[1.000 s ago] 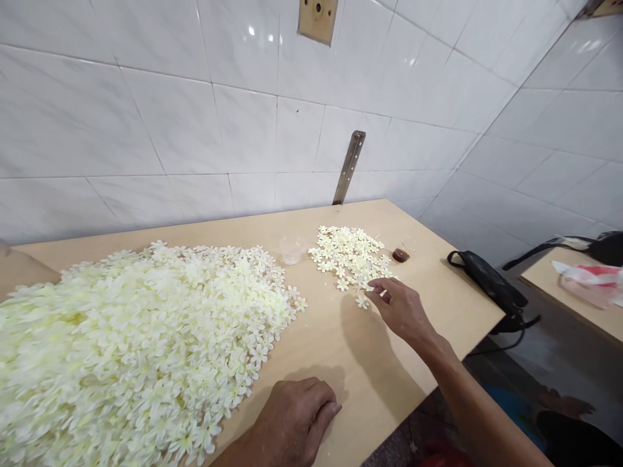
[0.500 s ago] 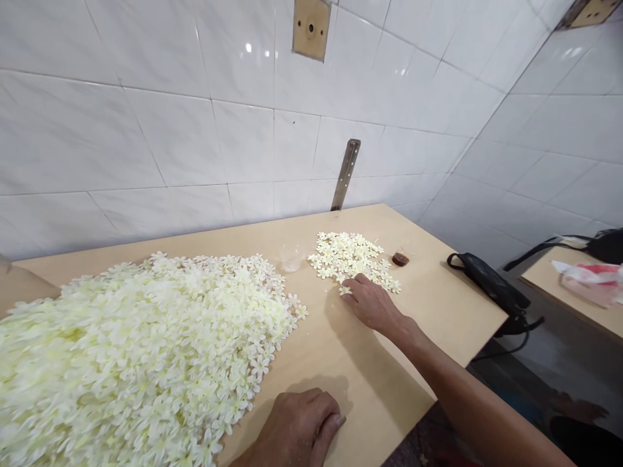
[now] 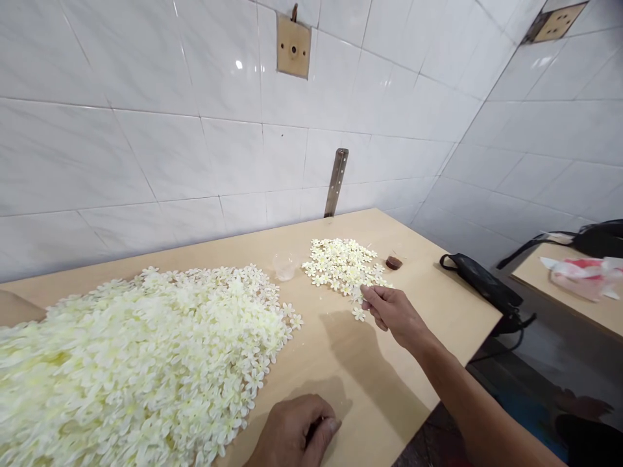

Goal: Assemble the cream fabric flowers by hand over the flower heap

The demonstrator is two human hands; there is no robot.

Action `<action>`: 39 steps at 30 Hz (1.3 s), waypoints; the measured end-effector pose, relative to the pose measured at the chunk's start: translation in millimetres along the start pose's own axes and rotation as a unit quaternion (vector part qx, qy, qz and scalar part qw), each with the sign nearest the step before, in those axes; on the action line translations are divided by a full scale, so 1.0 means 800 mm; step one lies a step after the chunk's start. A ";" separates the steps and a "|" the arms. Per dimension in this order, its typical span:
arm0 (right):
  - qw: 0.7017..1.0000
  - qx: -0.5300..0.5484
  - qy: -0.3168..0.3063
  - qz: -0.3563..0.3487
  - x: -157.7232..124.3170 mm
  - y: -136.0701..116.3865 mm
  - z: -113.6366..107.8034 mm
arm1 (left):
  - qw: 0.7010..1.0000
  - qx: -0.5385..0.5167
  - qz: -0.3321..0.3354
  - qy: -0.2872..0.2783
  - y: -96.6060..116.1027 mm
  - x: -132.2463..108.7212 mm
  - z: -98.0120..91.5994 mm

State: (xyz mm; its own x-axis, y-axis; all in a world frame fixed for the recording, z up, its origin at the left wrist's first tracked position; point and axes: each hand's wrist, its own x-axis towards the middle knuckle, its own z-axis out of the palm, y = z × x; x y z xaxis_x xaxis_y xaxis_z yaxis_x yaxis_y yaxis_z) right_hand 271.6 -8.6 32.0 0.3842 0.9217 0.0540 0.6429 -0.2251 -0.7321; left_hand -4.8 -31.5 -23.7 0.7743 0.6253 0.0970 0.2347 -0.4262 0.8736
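Observation:
My right hand (image 3: 389, 310) hovers at the near edge of a small patch of cream-white artificial flowers (image 3: 338, 263), thumb and forefinger pinched together; whatever is between them is too small to make out. Just below its fingertips a single flower (image 3: 359, 314) lies on the table, slightly apart from the patch. My left hand (image 3: 294, 428) rests curled on the table beside a large heap of loose white flowers (image 3: 160, 350). Its fingers bend under the palm, which hides anything inside. A clear plastic cup (image 3: 284, 266) stands between heap and patch.
A small dark brown piece (image 3: 394, 262) lies right of the patch on the wooden table (image 3: 438, 311). A black bag (image 3: 479, 279) lies at the table's right edge. Behind stands a tiled wall with a metal bracket (image 3: 335, 183). Another table (image 3: 528, 269) holds a red-white bag.
My right hand has lifted off the flower at the patch's near edge and drawn right, its fingers now pinched. My left hand stays nearly in place. The camera view has shifted slightly.

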 end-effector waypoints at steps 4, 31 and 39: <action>0.969 0.224 -0.081 0.066 -0.034 0.003 0.004 | 0.985 -0.120 -0.123 0.026 0.025 0.004 -0.014; 0.948 0.005 -0.162 -0.272 -0.087 -0.056 0.067 | 0.817 -0.479 -0.287 0.147 0.044 0.042 -0.033; 0.949 -0.029 -0.161 -0.270 -0.081 -0.058 0.072 | 0.814 -0.475 -0.300 0.147 0.044 0.037 -0.039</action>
State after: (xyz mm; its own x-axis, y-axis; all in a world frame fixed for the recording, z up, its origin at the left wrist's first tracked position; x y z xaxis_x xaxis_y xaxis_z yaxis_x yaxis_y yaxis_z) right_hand 178.8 -40.0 23.7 -0.2279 0.9545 0.1924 0.7272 0.2983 -0.6182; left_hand 8.0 -8.0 24.9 0.4809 0.7235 -0.4952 -0.1491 0.6241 0.7670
